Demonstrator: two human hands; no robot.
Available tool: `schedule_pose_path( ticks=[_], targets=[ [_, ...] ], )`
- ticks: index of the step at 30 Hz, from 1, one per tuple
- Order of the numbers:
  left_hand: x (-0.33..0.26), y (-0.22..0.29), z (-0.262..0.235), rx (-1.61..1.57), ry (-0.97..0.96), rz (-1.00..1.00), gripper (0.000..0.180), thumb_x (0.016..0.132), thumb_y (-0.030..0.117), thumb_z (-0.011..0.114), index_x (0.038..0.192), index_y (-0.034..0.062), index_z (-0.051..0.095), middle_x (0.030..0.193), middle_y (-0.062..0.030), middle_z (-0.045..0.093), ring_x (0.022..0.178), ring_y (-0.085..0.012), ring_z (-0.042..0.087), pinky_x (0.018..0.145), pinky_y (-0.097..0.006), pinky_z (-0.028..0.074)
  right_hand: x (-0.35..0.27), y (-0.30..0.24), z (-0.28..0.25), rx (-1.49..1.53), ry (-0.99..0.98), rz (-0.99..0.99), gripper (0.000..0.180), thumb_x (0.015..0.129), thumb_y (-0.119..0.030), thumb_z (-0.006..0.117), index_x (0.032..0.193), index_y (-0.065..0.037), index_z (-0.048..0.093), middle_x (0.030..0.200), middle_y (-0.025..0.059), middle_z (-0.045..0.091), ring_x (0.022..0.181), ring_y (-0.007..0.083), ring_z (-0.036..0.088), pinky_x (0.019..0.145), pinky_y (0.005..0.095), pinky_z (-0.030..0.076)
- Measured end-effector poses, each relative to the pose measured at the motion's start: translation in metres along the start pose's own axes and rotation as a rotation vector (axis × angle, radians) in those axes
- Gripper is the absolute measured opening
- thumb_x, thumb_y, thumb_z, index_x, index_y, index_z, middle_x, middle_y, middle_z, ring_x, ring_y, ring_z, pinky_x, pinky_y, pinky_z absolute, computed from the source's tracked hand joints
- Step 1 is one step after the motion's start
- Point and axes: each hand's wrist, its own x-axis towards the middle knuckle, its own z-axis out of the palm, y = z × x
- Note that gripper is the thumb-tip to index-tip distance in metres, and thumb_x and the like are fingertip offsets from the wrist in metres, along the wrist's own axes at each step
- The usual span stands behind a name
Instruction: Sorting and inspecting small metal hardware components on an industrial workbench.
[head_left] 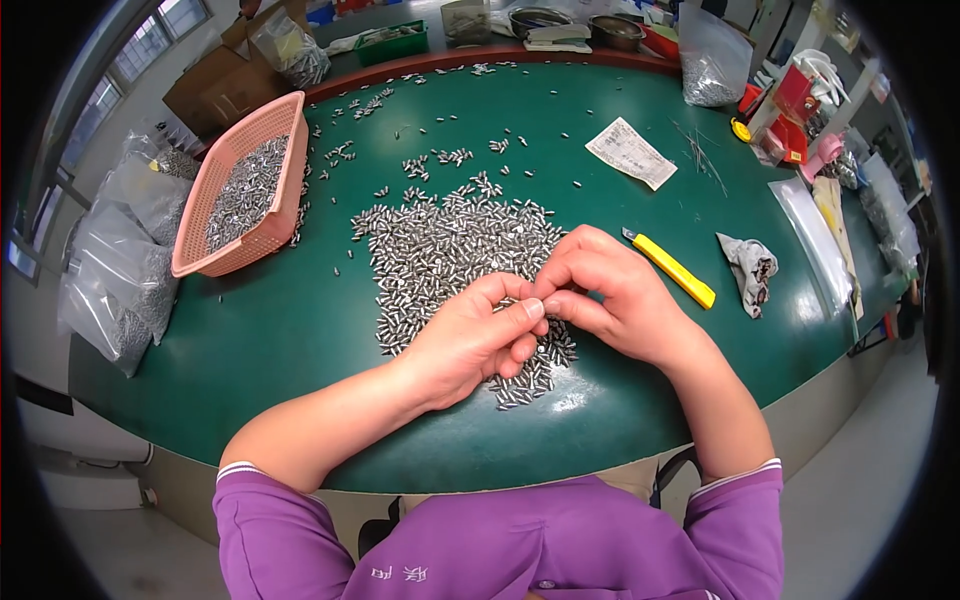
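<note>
A broad pile of small, shiny metal pieces [440, 240], each short and cylindrical, covers the middle of the green table. Over the pile's near right part, my left hand [485, 335] and my right hand [605, 295] meet, thumbs and forefingers pinched close together. Whatever sits between the fingertips is too small and covered to make out. The other fingers of both hands are curled in. Right of my right hand lies a yellow utility knife [675, 270].
A pink plastic basket [290, 170] of metal pieces stands at left, beside filled clear bags [120, 285]. A printed paper slip [631, 153], thin wires [703, 158] and a stained crumpled cloth [748, 270] lie at right. Behind are a green tray [392, 45] and a clear bag [714, 55].
</note>
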Motion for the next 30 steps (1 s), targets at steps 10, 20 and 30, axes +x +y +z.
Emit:
schedule_pose_path(
  ticks=[10, 20, 30],
  targets=[
    [0.001, 0.002, 0.004, -0.025, 0.027, -0.014, 0.011, 0.092, 0.015, 0.043, 0.096, 0.0055, 0.047, 0.082, -0.0047, 0.050, 0.057, -0.0085, 0.042, 0.043, -0.019, 0.034, -0.006, 0.020, -0.009, -0.327, 0.146, 0.277, 0.009, 0.074, -0.005, 0.060, 0.084, -0.006, 0.061, 0.080, 0.0078, 0.055, 0.077, 0.0246, 0.057, 0.067, 0.0336, 0.046],
    [0.000, 0.003, 0.005, -0.039, 0.041, 0.002, 0.017, 0.093, 0.018, 0.040, 0.097, 0.0034, 0.048, 0.085, -0.0074, 0.050, 0.059, -0.0111, 0.043, 0.045, -0.022, 0.036, -0.011, 0.029, -0.005, -0.382, 0.016, 0.400, 0.010, 0.072, -0.007, 0.061, 0.083, -0.006, 0.061, 0.079, 0.0085, 0.055, 0.080, 0.0279, 0.056, 0.070, 0.0367, 0.046],
    [0.001, 0.000, 0.000, -0.016, 0.023, -0.002, 0.010, 0.091, 0.015, 0.047, 0.098, 0.0067, 0.048, 0.083, -0.0038, 0.051, 0.058, -0.0069, 0.043, 0.045, -0.018, 0.035, -0.001, 0.006, -0.004, 0.026, -0.017, 0.158, 0.006, 0.076, -0.006, 0.063, 0.081, -0.004, 0.060, 0.080, 0.0037, 0.057, 0.078, 0.0172, 0.054, 0.068, 0.0287, 0.044]
  ],
)
